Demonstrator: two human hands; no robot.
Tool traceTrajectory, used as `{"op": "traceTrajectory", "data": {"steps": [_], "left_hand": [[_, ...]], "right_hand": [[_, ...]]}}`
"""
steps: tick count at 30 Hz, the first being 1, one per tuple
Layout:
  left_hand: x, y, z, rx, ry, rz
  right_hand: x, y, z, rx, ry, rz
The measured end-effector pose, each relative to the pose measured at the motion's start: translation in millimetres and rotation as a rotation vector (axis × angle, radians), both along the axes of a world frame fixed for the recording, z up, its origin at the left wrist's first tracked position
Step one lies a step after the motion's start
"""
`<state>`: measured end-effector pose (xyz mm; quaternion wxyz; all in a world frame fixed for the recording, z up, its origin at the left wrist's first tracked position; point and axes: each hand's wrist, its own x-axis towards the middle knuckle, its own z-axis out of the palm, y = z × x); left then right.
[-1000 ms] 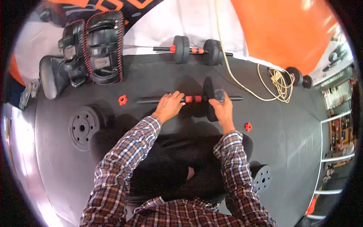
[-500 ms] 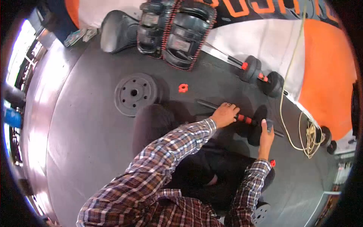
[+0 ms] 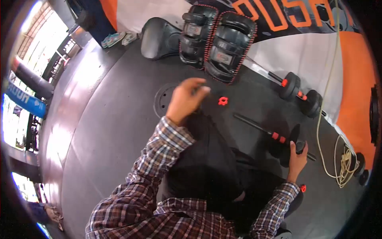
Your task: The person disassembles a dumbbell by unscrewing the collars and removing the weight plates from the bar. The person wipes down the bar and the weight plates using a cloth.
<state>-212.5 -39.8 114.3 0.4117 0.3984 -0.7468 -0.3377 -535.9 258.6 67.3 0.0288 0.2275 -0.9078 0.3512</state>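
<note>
My left hand (image 3: 185,101) is raised above a dark weight plate (image 3: 160,102) on the floor, partly covering it. Its fingers are bent, with a gap between thumb and fingertips, and nothing shows clearly in them. A dumbbell (image 3: 254,124) lies in front of my legs: a black bar with red bands and dark plates near its right end. My right hand (image 3: 297,161) is closed around the dumbbell just right of the plates, with a dark rounded part between thumb and fingers. A red star-shaped nut (image 3: 223,100) lies on the floor between the weight plate and the bar.
Black strike pads (image 3: 218,44) lie at the back. A second dumbbell (image 3: 300,92) rests by the orange and white banner (image 3: 294,49). A pale rope (image 3: 345,163) is coiled at right. Another red nut (image 3: 303,188) sits beside my right forearm.
My left hand has let go of the dumbbell bar and moved left and up, over the weight plate. My right hand stays at the dumbbell. The view has shifted left.
</note>
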Motion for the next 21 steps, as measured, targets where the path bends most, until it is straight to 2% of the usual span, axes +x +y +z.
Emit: {"op": "traceTrajectory", "data": {"steps": [1, 2, 3, 4, 6, 8, 10, 13, 16, 19, 21], "left_hand": [[31.8, -12.8, -16.7, -0.104, -0.107, 0.208], [53.1, -6.9, -9.2, 0.068, -0.145, 0.349], [85.9, -26.7, -50.8, -0.06, -0.145, 0.363], [119.5, -37.9, -93.9, 0.078, -0.067, 0.351], [155.8, -37.2, -125.2, 0.278, 0.053, 0.353], [163.3, -23.4, -127.1, 0.344, -0.026, 0.443], [157.8, -14.3, -130.5, 0.352, 0.029, 0.483], [149.2, -12.0, -129.5, 0.472, 0.197, 0.384], [144.9, -13.7, -127.7, 0.611, 0.241, 0.337], [148.6, -19.5, -126.0, 0.768, 0.346, 0.347], [147.0, -16.6, -129.6, 0.734, 0.382, 0.423]], "right_hand": [[1.1, -1.0, -3.3, -0.017, 0.038, 0.032], [2.4, -3.9, -10.1, -0.005, 0.069, 0.059], [2.2, -7.8, -19.0, 0.016, 0.108, 0.068], [-3.6, -4.4, -22.1, 0.047, 0.155, 0.063], [11.9, -10.7, 1.8, 0.091, 0.028, 0.033], [0.3, -6.9, -15.7, 0.133, 0.086, -0.018], [-2.4, -5.8, -17.9, 0.106, 0.058, -0.016], [0.3, -2.4, -11.5, -0.021, -0.048, 0.059], [1.0, 2.9, -15.2, -0.061, -0.069, 0.087], [-2.4, 7.3, -24.4, -0.103, -0.025, 0.082], [-6.3, 9.5, -26.2, -0.089, 0.066, 0.024]]}}
